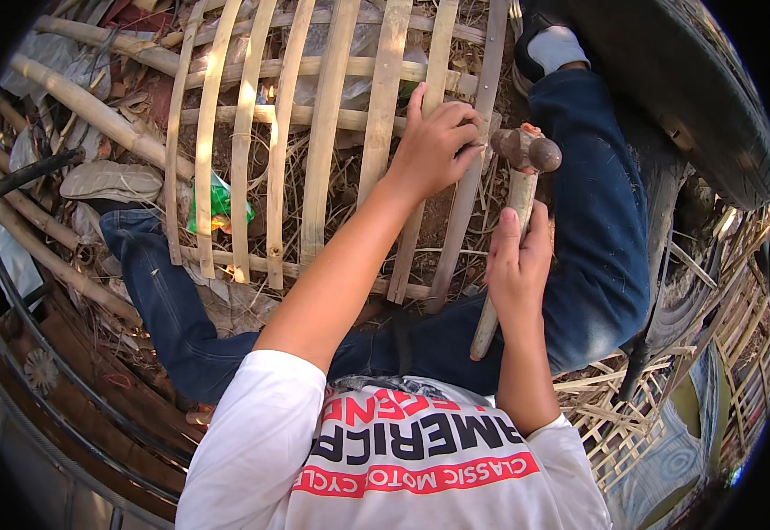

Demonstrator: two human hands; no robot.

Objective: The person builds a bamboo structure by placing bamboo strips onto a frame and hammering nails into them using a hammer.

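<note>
A lattice of split bamboo slats (321, 150) lies between my legs, its long strips crossing several bamboo crosspieces. My left hand (438, 141) rests over its right part, thumb and forefinger pinched together beside the rightmost slat (461, 230). Whatever sits between those fingertips is too small to make out. My right hand (522, 261) grips a hammer (526, 150) by its pale wooden handle. The rusty, rounded hammer head is raised just right of my left fingertips, apart from them.
Thick bamboo poles (93, 110) lie at the left, near a black metal frame (14, 291). A black tyre (707, 97) stands at the upper right. Woven bamboo strips (614, 415) lie at the lower right. A green plastic wrapper (219, 205) shows beneath the lattice.
</note>
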